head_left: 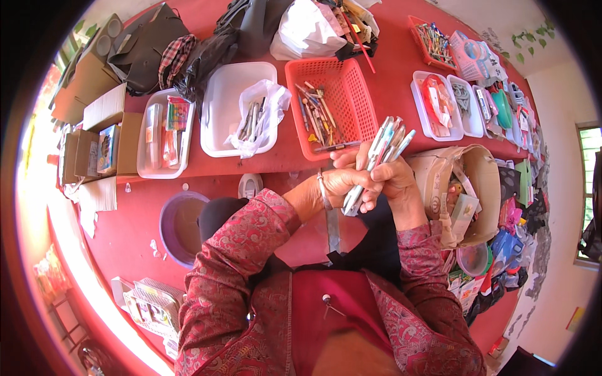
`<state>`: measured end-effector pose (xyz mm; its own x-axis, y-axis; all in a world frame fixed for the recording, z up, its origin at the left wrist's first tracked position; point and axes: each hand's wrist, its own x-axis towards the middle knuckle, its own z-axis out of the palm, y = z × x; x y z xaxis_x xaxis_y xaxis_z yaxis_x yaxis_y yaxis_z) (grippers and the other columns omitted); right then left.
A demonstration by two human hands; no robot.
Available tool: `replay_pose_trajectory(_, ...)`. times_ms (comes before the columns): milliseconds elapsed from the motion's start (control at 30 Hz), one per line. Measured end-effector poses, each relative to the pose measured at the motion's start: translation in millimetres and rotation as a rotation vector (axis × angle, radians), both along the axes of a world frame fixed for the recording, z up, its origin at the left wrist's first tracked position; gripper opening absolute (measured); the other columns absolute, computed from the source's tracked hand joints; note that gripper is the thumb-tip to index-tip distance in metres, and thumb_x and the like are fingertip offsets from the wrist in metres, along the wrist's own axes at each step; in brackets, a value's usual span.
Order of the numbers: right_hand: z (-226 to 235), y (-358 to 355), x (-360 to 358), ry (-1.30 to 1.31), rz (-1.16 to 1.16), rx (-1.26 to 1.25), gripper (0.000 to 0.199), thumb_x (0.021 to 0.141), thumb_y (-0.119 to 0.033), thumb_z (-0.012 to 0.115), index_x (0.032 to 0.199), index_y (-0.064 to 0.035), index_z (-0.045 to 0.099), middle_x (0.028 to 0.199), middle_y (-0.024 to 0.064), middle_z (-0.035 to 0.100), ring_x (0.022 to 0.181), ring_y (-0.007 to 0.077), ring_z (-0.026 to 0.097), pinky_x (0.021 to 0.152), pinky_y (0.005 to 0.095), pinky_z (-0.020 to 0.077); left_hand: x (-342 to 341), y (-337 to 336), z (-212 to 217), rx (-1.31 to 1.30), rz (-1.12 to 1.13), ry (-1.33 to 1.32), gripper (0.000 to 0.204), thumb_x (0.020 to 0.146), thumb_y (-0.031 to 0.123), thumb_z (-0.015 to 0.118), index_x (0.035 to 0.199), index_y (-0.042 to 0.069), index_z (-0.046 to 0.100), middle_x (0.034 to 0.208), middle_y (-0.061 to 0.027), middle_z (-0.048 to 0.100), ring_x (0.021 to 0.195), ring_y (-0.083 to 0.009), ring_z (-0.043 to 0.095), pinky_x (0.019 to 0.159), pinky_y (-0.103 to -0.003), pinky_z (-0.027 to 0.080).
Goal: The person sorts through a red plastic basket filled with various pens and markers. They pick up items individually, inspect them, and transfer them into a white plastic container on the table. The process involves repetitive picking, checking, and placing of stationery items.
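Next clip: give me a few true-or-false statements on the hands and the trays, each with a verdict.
1. Both hands grip one bundle of pens. True: left hand and right hand close on it.
2. The red basket is empty. False: loose pens lie in it.
3. The table is red. True.
4. The white tray beside the basket holds only scissors. False: it holds a clear bag of pens.

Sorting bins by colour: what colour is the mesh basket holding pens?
Red basket, clearest in the head view.

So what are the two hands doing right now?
Left hand: closed around the bundle of pens.
Right hand: closed on the same bundle of pens.
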<state>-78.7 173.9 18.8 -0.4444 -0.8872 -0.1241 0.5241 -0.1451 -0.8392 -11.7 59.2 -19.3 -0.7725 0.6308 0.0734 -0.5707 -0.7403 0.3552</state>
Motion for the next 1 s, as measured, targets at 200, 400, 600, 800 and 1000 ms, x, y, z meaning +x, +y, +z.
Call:
replay_pose_trajectory(200, 4.9, -10.1, -2.5, -0.091, -0.084, -0.159, 0.013, 0.061, -0.008, 0.056, 0.072, -0.0041, 0.05, 0.072, 0.0124, 0.059, 0.091, 0.0282, 0.056, 0.095, 0.0453, 0.0315, 3.0, -22.6, 19.4, -0.269, 0.012, 0.091, 0.037, 0.073, 0.023, 0.066, 0.099, 0.0, 0.053, 0.096, -0.015, 0.057, 0.091, -0.0272, 0.056, 0.079, -0.035, 0.046)
replay_pose_trajectory(400, 14.3, -22.1, -33.5, -0.37, -0.142, -0.213, 0.016, 0.073, -0.009, 0.055, 0.071, -0.0106, 0.04, 0.058, -0.0008, 0.042, 0.052, 0.01, 0.045, 0.061, 0.0328, 0.0472, 3.5, -122.4, -6.3, -2.046, 0.231, 0.936, 0.024, 0.073, 0.028, 0.056, 0.083, 0.008, 0.064, 0.074, -0.0133, 0.059, 0.07, -0.0257, 0.059, 0.065, -0.034, 0.046)
replay_pose_trajectory(600, -20.1, -100.5, -19.1, -0.548, 0.069, 0.109, 0.016, 0.07, -0.01, 0.059, 0.08, -0.0044, 0.047, 0.058, -0.0015, 0.045, 0.05, 0.0098, 0.044, 0.053, 0.0276, 0.0396, 31.0, -159.6, 10.2, -2.766, 0.221, 0.078, 0.024, 0.076, 0.013, 0.052, 0.099, 0.017, 0.057, 0.1, -0.0134, 0.056, 0.095, -0.0298, 0.053, 0.082, -0.053, 0.034)
replay_pose_trajectory(800, -87.1, -184.3, -9.3, -0.688, 0.115, 0.136, 0.018, 0.068, -0.005, 0.057, 0.081, 0.0026, 0.046, 0.057, 0.0068, 0.05, 0.05, 0.0175, 0.05, 0.051, 0.0333, 0.0458, 26.0, -181.3, -8.6, -2.637, -0.219, -0.083, 0.035, 0.075, 0.009, 0.054, 0.109, 0.015, 0.048, 0.104, -0.0092, 0.058, 0.1, -0.0267, 0.054, 0.087, -0.056, 0.029)
replay_pose_trajectory(1000, -139.2, -241.6, -17.3, -0.885, 0.059, 0.221, 0.005, 0.069, -0.005, 0.051, 0.071, -0.0008, 0.049, 0.059, 0.0132, 0.054, 0.053, 0.0272, 0.055, 0.051, 0.0389, 0.048, 26.5, -188.5, -4.3, -2.767, 0.149, -0.046, 0.024, 0.074, 0.008, 0.053, 0.095, -0.001, 0.045, 0.084, -0.0181, 0.06, 0.08, -0.0292, 0.061, 0.067, -0.034, 0.049)
